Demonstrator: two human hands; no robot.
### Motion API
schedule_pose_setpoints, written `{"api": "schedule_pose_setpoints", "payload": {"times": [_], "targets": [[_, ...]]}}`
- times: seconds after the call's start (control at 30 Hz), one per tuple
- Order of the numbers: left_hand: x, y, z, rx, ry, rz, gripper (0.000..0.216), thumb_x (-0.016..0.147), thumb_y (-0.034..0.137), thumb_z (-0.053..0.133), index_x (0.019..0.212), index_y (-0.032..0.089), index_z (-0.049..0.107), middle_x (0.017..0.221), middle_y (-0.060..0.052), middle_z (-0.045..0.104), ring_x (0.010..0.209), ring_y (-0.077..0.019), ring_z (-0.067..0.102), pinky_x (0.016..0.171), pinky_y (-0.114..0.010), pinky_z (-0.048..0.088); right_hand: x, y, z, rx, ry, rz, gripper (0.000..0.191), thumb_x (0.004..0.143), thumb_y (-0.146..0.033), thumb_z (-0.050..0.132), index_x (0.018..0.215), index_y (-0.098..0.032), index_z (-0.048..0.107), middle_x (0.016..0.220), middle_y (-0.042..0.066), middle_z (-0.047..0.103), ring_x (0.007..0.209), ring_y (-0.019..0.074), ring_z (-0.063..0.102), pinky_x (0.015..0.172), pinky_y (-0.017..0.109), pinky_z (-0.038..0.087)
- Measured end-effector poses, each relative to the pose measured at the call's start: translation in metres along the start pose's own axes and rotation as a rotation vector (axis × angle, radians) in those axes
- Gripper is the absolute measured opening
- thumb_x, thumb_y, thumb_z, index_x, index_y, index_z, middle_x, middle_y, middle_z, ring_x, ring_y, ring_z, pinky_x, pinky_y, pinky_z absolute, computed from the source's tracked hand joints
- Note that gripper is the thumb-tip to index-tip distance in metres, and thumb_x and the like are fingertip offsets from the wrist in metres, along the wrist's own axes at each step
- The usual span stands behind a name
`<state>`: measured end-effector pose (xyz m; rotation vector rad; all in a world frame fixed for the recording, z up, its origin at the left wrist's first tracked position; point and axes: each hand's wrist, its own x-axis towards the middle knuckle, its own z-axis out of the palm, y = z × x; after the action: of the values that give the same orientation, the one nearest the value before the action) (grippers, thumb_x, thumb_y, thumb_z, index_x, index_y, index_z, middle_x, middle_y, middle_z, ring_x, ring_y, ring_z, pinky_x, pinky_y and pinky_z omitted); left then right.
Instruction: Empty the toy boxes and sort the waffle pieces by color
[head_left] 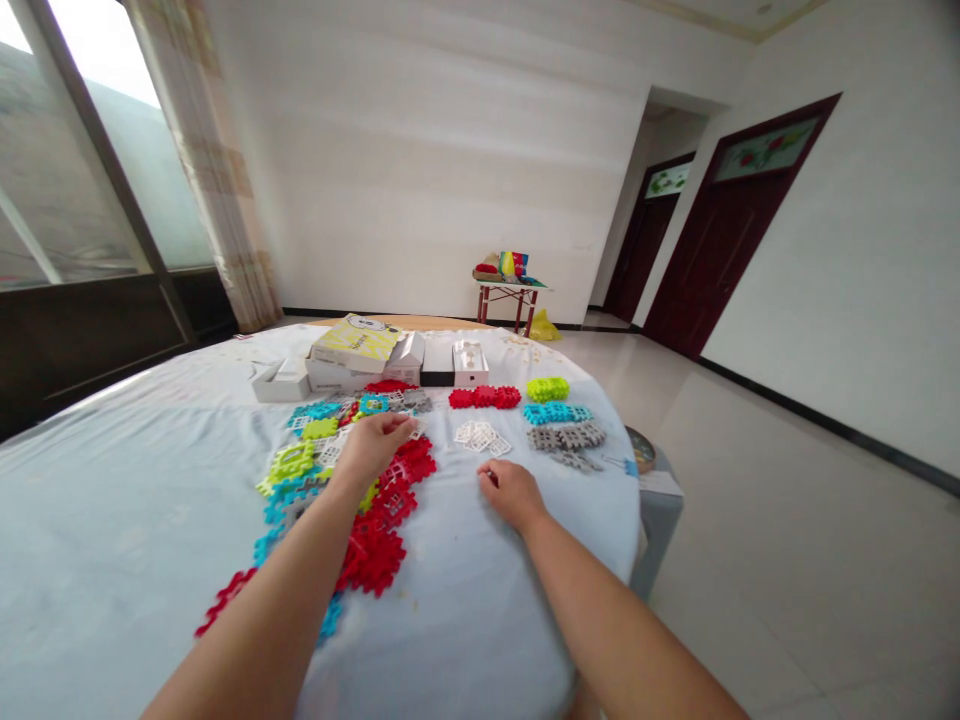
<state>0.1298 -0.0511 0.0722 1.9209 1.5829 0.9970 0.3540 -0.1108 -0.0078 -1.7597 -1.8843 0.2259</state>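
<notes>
Over the mixed pile of gear-edged plastic building pieces, my left hand [369,447] is closed in a pinch. Something small and pale shows by its fingertips, too blurred to name. The pile holds red pieces [375,550], blue pieces [281,498], lime pieces [292,460], and some grey and white ones. My right hand [514,492] rests on the tablecloth with its fingers curled in, and nothing shows in them. Just beyond it lies a small group of white lattice pieces [481,437]. My left forearm hides part of the pile.
Sorted rows of red pieces [485,397], lime pieces [548,389], blue pieces [556,413] and grey pieces [568,437] lie toward the right. Behind the pile stand a yellow box [356,342] and white boxes [281,381]. A grey stool [660,520] stands beside the table's right edge.
</notes>
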Motion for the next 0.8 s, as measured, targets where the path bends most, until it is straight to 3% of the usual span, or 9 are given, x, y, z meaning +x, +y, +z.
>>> {"api": "schedule_pose_setpoints", "payload": {"times": [0.13,0.23,0.3,0.37,0.47,0.67,0.8], "targets": [[0.016,0.021,0.039,-0.064,-0.121,0.059,0.040,0.071,0.048,0.051,0.081,0.014,0.070,0.060,-0.003,0.065,0.052,-0.0140,0.055,0.049,-0.025,0.039,0.000,0.000,0.000,-0.001,0.009,-0.001,0.022,0.082,-0.026,0.046,0.090,-0.025,0.066,0.082,0.000,0.068,0.075,0.0132,0.060,0.067,0.021,0.037],[0.025,0.034,0.057,-0.109,-0.182,0.105,0.044,0.071,0.043,0.053,0.099,0.012,0.067,0.071,-0.006,0.069,0.058,-0.0152,0.060,0.054,-0.025,0.044,0.000,0.001,0.000,-0.005,-0.002,0.000,0.022,0.082,-0.026,0.046,0.091,-0.025,0.066,0.081,0.000,0.068,0.074,0.0132,0.060,0.067,0.021,0.038],[0.028,0.038,0.057,-0.116,-0.185,0.142,0.052,0.070,0.042,0.056,0.111,0.012,0.062,0.081,-0.009,0.070,0.065,-0.0170,0.062,0.059,-0.026,0.046,0.000,0.002,0.001,-0.009,-0.004,-0.007,0.022,0.082,-0.026,0.046,0.092,-0.025,0.066,0.083,0.000,0.069,0.075,0.0132,0.060,0.068,0.021,0.038],[0.027,0.036,0.048,-0.104,-0.165,0.172,0.056,0.069,0.043,0.056,0.115,0.012,0.059,0.090,-0.010,0.070,0.074,-0.0188,0.063,0.065,-0.028,0.047,0.000,0.002,0.001,-0.018,-0.004,-0.006,0.022,0.082,-0.026,0.046,0.092,-0.025,0.066,0.083,0.000,0.069,0.076,0.0134,0.060,0.068,0.021,0.038],[0.024,0.019,0.020,-0.055,-0.114,0.177,0.051,0.070,0.047,0.054,0.107,0.013,0.064,0.094,-0.009,0.069,0.081,-0.0207,0.062,0.073,-0.030,0.046,0.000,0.001,0.000,-0.019,-0.009,-0.002,0.022,0.082,-0.026,0.046,0.091,-0.025,0.066,0.084,0.000,0.069,0.077,0.0135,0.060,0.069,0.021,0.038],[0.013,-0.050,-0.045,0.127,0.037,0.031,0.050,0.072,0.054,0.048,0.100,0.016,0.066,0.086,-0.005,0.071,0.078,-0.0195,0.063,0.070,-0.027,0.047,-0.002,0.000,-0.002,0.012,-0.016,-0.011,0.023,0.082,-0.027,0.045,0.091,-0.025,0.067,0.084,0.000,0.069,0.079,0.0143,0.061,0.067,0.021,0.037],[0.005,-0.082,-0.066,0.208,0.041,-0.062,0.049,0.071,0.054,0.048,0.097,0.016,0.066,0.088,-0.007,0.071,0.080,-0.0200,0.063,0.070,-0.027,0.046,-0.003,0.002,-0.001,0.020,-0.011,-0.018,0.023,0.082,-0.027,0.045,0.090,-0.025,0.067,0.085,0.000,0.069,0.078,0.0142,0.061,0.067,0.021,0.037]]}}
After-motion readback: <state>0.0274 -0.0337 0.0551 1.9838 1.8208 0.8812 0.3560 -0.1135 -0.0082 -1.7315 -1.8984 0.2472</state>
